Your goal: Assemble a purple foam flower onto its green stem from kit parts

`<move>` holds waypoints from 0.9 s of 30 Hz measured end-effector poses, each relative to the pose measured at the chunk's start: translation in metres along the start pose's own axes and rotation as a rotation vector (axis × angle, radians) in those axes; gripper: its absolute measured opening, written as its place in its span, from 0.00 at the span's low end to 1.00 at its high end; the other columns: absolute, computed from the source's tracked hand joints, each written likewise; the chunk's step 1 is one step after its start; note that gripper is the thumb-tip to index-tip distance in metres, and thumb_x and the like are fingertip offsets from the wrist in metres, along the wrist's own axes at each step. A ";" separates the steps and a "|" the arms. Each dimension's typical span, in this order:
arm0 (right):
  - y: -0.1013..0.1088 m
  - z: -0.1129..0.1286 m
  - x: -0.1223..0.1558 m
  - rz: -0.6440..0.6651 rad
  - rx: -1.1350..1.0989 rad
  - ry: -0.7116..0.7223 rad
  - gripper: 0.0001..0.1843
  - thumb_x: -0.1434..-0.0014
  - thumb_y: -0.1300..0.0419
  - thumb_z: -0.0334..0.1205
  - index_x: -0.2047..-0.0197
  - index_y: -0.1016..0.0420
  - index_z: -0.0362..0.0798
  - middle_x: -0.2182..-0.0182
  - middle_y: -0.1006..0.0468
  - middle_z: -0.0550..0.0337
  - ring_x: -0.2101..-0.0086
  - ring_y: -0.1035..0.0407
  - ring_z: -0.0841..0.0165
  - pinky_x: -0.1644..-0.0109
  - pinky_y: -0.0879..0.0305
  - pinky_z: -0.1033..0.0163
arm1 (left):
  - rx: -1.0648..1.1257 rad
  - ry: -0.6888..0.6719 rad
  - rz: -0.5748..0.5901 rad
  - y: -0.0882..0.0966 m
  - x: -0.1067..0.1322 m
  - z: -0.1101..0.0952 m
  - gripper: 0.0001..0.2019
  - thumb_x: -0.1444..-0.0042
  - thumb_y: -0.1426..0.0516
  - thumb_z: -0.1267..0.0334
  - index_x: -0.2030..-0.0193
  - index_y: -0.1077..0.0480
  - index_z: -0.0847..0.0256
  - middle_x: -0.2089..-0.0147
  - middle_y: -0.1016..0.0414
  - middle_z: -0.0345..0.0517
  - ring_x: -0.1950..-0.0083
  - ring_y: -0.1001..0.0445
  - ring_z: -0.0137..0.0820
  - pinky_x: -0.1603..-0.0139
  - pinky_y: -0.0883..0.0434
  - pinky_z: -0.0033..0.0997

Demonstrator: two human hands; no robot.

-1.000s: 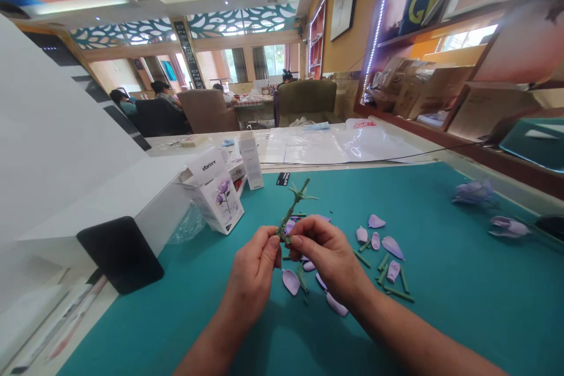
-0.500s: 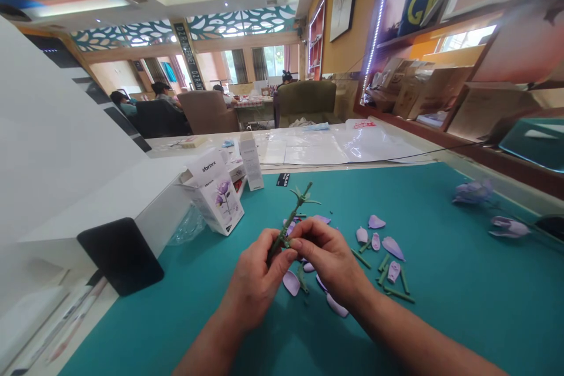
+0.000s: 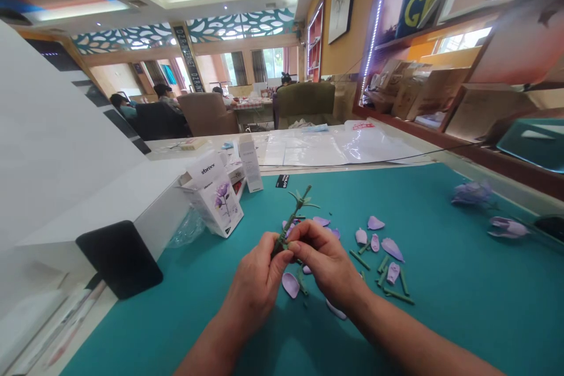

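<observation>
Where the teal surface (image 3: 467, 258) spreads over the lower frame, a white printed box (image 3: 215, 197) sits left of centre. My left hand (image 3: 253, 276) and right hand (image 3: 330, 261) meet at lower centre, fingers of both drawn together in a pinch. Held there: one green stem (image 3: 295, 212), tilted, leafy end up and to the right; both grips close on its lower part. Lilac petals (image 3: 392, 249) lie right of centre, some partly hidden behind my hands. Short green rods (image 3: 399, 296), centre right. Detail under my right fingertips too small to tell.
</observation>
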State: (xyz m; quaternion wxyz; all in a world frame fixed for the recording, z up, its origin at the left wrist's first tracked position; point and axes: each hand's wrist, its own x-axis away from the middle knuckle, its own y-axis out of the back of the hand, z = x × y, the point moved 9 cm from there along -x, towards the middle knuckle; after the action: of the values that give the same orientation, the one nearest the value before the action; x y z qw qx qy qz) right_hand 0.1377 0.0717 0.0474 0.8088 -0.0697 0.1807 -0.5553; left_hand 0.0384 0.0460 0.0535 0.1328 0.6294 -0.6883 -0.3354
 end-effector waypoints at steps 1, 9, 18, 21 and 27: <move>0.000 0.000 0.000 0.006 -0.007 0.003 0.11 0.50 0.35 0.45 0.71 0.30 0.48 0.75 0.31 0.65 0.73 0.38 0.73 0.69 0.39 0.67 | -0.002 -0.004 0.001 0.000 0.000 0.000 0.15 0.37 0.56 0.50 0.63 0.38 0.58 0.70 0.33 0.40 0.70 0.35 0.33 0.69 0.40 0.31; -0.003 0.000 0.001 0.039 -0.020 0.029 0.11 0.48 0.35 0.45 0.71 0.31 0.48 0.74 0.32 0.65 0.73 0.39 0.73 0.69 0.40 0.67 | -0.029 -0.012 -0.011 0.000 -0.001 -0.003 0.16 0.37 0.57 0.50 0.65 0.39 0.58 0.71 0.33 0.40 0.70 0.34 0.33 0.70 0.40 0.31; -0.003 -0.002 0.001 0.043 -0.049 0.037 0.10 0.46 0.36 0.43 0.70 0.32 0.48 0.74 0.32 0.66 0.72 0.37 0.74 0.67 0.39 0.68 | -0.072 -0.025 -0.022 0.000 0.000 -0.005 0.16 0.36 0.59 0.50 0.65 0.39 0.58 0.72 0.34 0.40 0.71 0.35 0.33 0.71 0.40 0.31; -0.003 -0.001 0.001 0.033 -0.053 0.028 0.11 0.48 0.36 0.45 0.71 0.32 0.48 0.75 0.32 0.66 0.72 0.37 0.73 0.67 0.38 0.67 | -0.087 -0.047 -0.035 0.001 0.001 -0.008 0.16 0.36 0.59 0.51 0.66 0.39 0.58 0.72 0.34 0.39 0.72 0.35 0.32 0.71 0.40 0.31; -0.002 0.000 0.002 0.037 -0.016 0.040 0.12 0.46 0.36 0.45 0.71 0.33 0.48 0.75 0.32 0.67 0.73 0.37 0.74 0.68 0.39 0.68 | -0.069 -0.079 -0.064 0.004 0.003 -0.012 0.14 0.35 0.57 0.53 0.67 0.39 0.57 0.74 0.35 0.37 0.74 0.36 0.30 0.73 0.40 0.28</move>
State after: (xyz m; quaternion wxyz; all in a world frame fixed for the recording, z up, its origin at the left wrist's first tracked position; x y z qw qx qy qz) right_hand 0.1364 0.0690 0.0476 0.8146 -0.0616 0.2027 -0.5400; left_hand 0.0427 0.0394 0.0642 0.1161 0.6324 -0.6606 -0.3876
